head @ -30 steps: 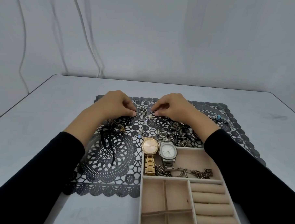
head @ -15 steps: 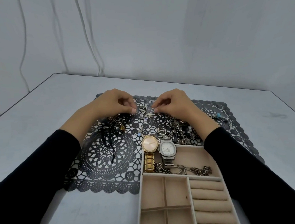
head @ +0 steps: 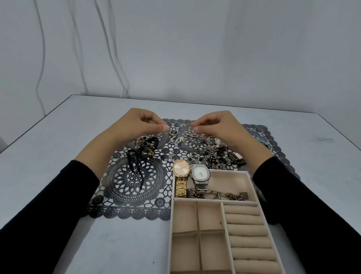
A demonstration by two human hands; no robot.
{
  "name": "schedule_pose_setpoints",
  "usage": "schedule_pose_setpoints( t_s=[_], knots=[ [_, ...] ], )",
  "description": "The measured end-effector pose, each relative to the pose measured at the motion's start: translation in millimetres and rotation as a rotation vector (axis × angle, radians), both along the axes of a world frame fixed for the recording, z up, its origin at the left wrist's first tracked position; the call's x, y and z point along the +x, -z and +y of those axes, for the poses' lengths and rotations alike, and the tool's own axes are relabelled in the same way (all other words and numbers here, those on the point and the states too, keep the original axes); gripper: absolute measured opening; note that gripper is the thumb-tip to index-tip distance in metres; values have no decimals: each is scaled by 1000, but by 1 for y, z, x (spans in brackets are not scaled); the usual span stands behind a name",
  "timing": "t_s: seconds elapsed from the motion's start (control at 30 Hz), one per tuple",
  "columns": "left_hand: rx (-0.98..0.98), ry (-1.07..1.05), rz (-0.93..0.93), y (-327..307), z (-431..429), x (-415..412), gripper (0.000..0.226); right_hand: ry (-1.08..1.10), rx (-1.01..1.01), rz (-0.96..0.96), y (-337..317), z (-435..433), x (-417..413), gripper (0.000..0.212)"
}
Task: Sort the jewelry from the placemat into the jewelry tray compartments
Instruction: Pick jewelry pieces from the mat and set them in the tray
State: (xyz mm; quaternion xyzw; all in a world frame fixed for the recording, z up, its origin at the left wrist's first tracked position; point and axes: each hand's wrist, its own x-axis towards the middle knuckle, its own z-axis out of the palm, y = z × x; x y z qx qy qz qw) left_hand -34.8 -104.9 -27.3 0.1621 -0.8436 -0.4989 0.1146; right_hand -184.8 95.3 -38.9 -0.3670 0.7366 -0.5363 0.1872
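Head camera looks down at my two hands over a black lace placemat on the grey desk. My left hand is curled, and its thumb and first finger are pressed tip to tip. Something tiny may be between them, but I cannot tell what. My right hand is curled too, and its fingers pinch a thin silver hoop. Both hands are near each other at the far side of the mat, just above a little bunch of rings.

Most of the jewelry is on the mat. A messy silver pile lies under my right wrist. A black bead bracelet and a black cord lie under my left wrist. A small blue piece peeks out past my right hand.

A beige jewelry tray sits close to me, and its far end lies on the mat. A gold watch and a silver watch lie side by side, touching. Their faces rest on the tray's far rim and their straps go down into the wide far compartment. A dark chain lies along the near side of that same compartment. The small square compartments and the soft ring rolls hold nothing. I wear black sleeves.
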Motion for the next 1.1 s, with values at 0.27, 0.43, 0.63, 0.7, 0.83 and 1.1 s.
schedule_pose_setpoints(
  t_s=[0.27, 0.43, 0.63, 0.7, 0.83, 1.1],
  knots=[
    [-1, -51, 109, -9, 31, 25, 21, 35, -134, -56, -13, 54, 20, 15],
    [2, -40, 158, -11, 53, 43, 22, 67, -193, -56, -19, 88, 36, 17],
    [23, -11, 174, -7, 87, 59, 22, 64, -228, -54, -16, 125, 58, 16],
    [33, 8, 174, -3, 97, 63, 22, 65, -233, -44, -13, 135, 64, 16],
    [61, 19, 182, 3, 117, 69, 17, 74, -215, -26, -7, 150, 75, 16],
    [91, 46, 189, 14, 139, 78, 17, 48, -98, 60, 0, 173, 91, 17]
  ],
)
